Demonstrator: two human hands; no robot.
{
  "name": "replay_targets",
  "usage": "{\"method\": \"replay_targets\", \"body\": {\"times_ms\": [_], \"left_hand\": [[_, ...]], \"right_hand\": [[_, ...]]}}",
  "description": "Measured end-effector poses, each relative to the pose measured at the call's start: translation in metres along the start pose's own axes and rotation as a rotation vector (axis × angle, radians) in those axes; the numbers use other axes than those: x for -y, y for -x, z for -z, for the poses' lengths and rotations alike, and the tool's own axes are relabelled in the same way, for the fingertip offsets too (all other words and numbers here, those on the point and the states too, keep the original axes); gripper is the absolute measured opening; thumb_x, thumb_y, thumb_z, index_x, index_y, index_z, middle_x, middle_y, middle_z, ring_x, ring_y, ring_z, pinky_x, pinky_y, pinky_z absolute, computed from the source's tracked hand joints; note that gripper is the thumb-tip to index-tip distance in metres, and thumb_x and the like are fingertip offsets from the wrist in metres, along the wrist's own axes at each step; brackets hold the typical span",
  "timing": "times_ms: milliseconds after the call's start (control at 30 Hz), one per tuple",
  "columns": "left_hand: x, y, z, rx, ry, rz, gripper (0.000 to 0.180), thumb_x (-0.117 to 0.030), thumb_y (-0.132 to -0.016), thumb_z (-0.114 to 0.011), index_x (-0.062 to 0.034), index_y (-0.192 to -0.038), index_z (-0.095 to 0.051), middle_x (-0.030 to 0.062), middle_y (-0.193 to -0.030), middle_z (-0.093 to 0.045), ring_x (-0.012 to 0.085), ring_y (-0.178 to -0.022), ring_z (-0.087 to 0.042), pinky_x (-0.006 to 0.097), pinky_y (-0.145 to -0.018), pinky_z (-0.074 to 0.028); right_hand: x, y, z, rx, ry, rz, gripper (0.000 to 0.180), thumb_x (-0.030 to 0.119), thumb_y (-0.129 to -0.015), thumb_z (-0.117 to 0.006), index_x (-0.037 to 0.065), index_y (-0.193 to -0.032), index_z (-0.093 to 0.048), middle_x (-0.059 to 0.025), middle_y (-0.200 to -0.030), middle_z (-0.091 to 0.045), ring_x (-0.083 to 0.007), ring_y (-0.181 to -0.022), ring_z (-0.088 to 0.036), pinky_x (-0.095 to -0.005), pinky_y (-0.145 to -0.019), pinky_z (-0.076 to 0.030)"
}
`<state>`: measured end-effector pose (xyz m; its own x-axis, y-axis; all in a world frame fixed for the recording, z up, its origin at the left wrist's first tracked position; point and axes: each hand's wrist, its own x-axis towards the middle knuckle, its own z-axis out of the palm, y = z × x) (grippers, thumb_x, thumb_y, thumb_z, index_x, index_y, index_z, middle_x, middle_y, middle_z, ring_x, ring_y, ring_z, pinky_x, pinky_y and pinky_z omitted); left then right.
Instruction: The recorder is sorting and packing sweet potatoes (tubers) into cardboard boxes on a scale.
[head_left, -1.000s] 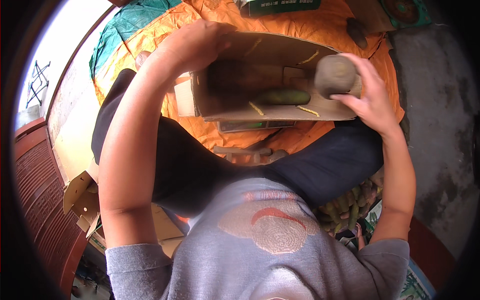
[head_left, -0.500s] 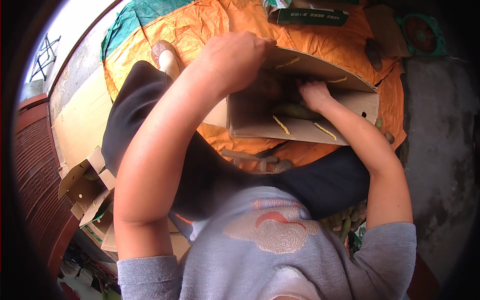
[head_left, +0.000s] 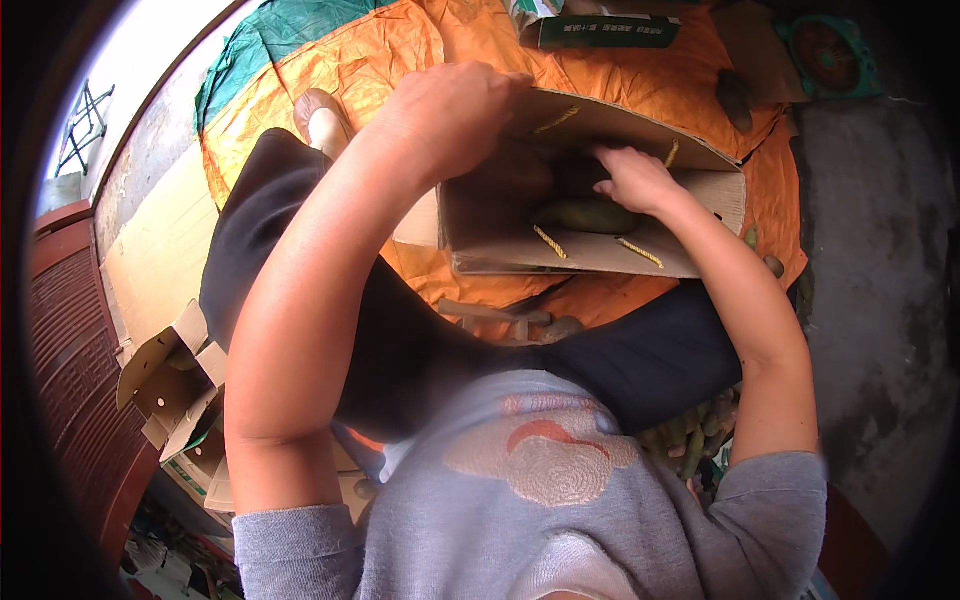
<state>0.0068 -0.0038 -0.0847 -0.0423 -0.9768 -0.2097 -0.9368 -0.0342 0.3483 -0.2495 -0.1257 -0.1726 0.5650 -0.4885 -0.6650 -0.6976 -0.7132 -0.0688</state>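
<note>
A cardboard box [head_left: 700, 195] with yellow rope handles lies before me, its open top toward me. My left hand [head_left: 455, 112] is closed on the box's far left edge; its fingertips are partly hidden. Inside the opening, my right hand [head_left: 638, 182] has its thumb and forefinger apart with nothing visible between them. Just below that hand a thick green oblong vegetable [head_left: 585, 215], whose kind I cannot make out, rests in the box near the front wall. The box's deeper interior is in shadow.
Beneath the box spreads an orange tarp [head_left: 640, 80]. A dark green carton [head_left: 608, 32] and a green round-framed device [head_left: 830, 58] stand at the back. Opened cardboard boxes [head_left: 165, 385] sit at left. Several green vegetables [head_left: 693, 450] lie by my right side; a small wooden stool [head_left: 490, 312] is between my legs.
My right hand has come up slightly from the box's dark interior, and its thumb now stands apart from the forefinger. More of the green vegetable shows. The left hand keeps its hold.
</note>
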Motion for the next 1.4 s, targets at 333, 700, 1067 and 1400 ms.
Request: {"method": "replay_targets", "body": {"times_ms": [333, 700, 1067, 1400], "left_hand": [[0.003, -0.005, -0.023, 0.014, 0.012, -0.038, 0.045, -0.020, -0.098, -0.055, -0.0163, -0.143, -0.049, 0.0191, -0.112, -0.068, 0.0380, -0.105, -0.065, 0.049, -0.089, -0.053], [0.037, -0.029, -0.038, -0.038, 0.205, -0.262, 0.048, -0.030, -0.101, -0.058, -0.0237, -0.148, -0.047, 0.0119, -0.147, -0.051, 0.0267, -0.138, -0.046, 0.038, -0.111, -0.038], [0.073, -0.010, -0.028, 0.009, 0.368, -0.035, 0.050, -0.030, -0.105, -0.049, -0.0179, -0.152, -0.040, 0.0070, -0.159, -0.035, 0.0258, -0.148, -0.028, 0.045, -0.122, -0.021], [0.092, 0.037, -0.006, -0.007, 0.505, 0.269, 0.059, -0.042, -0.102, -0.051, -0.0189, -0.155, -0.035, 0.0054, -0.161, -0.030, 0.0276, -0.150, -0.022, 0.049, -0.121, -0.021]], "right_hand": [[-0.053, 0.220, 0.057, -1.054, -0.766, -0.095, 0.032, 0.010, -0.096, -0.064, 0.000, -0.126, -0.063, -0.0109, -0.116, -0.069, -0.0158, -0.108, -0.063, -0.0292, -0.096, -0.048], [-0.190, 0.386, -0.192, -1.087, -0.714, -0.793, 0.038, 0.035, -0.101, -0.057, 0.002, -0.103, -0.075, -0.0055, -0.087, -0.072, -0.0109, -0.082, -0.064, -0.0255, -0.075, -0.049], [-0.134, 0.393, -0.498, -0.453, -0.873, -0.869, 0.040, 0.017, -0.089, -0.067, 0.005, -0.127, -0.062, -0.0224, -0.113, -0.069, -0.0371, -0.110, -0.065, -0.0411, -0.093, -0.051], [0.019, 0.432, -0.576, 0.466, -0.676, -0.943, 0.105, 0.054, -0.070, -0.076, 0.014, -0.154, -0.028, -0.0094, -0.155, -0.039, -0.0345, -0.140, -0.040, -0.0523, -0.110, -0.037]]}}
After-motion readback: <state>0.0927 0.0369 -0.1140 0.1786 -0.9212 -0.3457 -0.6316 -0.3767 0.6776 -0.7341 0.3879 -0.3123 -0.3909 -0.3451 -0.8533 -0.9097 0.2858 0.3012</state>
